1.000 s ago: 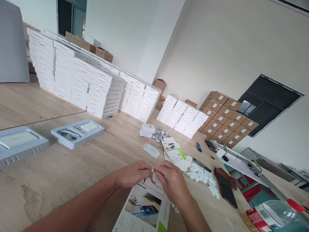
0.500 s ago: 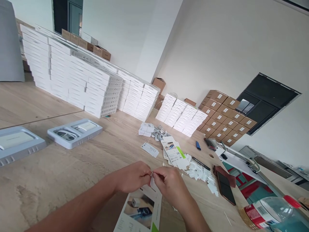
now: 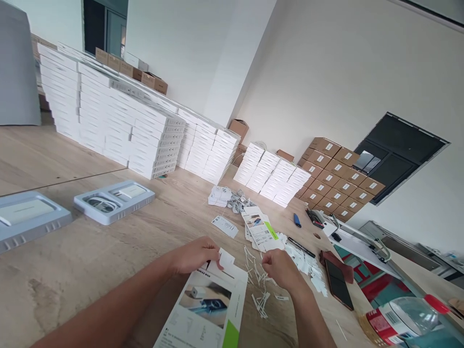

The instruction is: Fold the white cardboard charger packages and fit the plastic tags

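Observation:
My left hand (image 3: 198,256) pinches the top edge of a white printed packaging card (image 3: 210,304), which carries a picture of a charger and phone and a green corner. A small white tab (image 3: 226,257) sticks up beside the thumb. My right hand (image 3: 281,268) is apart from the card, its fingers curled together over the table; whatever they hold, if anything, is hidden. Below and left of it lie thin white strips (image 3: 261,302) in a loose heap. Similar printed cards (image 3: 259,227) are stacked just beyond, near a pile of small white paper pieces (image 3: 304,266).
Two pale trays (image 3: 114,200) (image 3: 32,217) hold chargers and cable at the left. Stacks of white boxes (image 3: 105,106) line the far side. A label sheet (image 3: 224,225), a pen (image 3: 301,247), a blue cutter (image 3: 297,220), a phone (image 3: 339,284) and a bottle (image 3: 395,319) lie around.
My hands have parted: the right moved up and to the right, off the card. My left now grips the card's top edge, and the heap of white strips shows between them.

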Available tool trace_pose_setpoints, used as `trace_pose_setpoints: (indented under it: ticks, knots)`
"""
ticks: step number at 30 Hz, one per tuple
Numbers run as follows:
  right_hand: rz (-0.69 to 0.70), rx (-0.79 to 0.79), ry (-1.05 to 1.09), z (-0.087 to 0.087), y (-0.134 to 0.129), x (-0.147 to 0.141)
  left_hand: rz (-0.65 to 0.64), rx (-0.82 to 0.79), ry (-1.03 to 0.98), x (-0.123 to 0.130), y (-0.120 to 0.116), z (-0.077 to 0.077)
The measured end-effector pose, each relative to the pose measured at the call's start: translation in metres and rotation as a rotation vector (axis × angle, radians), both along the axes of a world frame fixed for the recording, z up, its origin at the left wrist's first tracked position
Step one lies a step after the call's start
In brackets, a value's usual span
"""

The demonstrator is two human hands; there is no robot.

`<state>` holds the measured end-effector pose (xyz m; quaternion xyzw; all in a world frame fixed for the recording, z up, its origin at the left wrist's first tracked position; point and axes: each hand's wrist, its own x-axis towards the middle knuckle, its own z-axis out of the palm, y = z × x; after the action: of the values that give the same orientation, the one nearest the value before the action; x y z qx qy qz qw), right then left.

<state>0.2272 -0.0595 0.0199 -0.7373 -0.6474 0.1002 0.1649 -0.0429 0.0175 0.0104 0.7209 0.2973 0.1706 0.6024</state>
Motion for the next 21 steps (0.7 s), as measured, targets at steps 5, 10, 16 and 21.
trace_pose_setpoints:
  ticks: [5,10,16,21]
  knots:
    - [0.010,0.019,-0.027,-0.003,0.000,0.003,0.047,-0.051,-0.008,-0.001,0.001,0.000]
    - [0.072,0.135,0.027,0.007,0.000,-0.014,0.063,-0.061,-0.019,0.000,-0.002,0.004]
    - [0.302,0.296,0.324,0.004,0.001,-0.067,-0.014,0.012,-0.079,0.002,-0.005,0.009]
    - [0.262,0.315,0.465,0.006,-0.002,-0.071,-0.023,0.046,-0.124,0.001,-0.001,0.003]
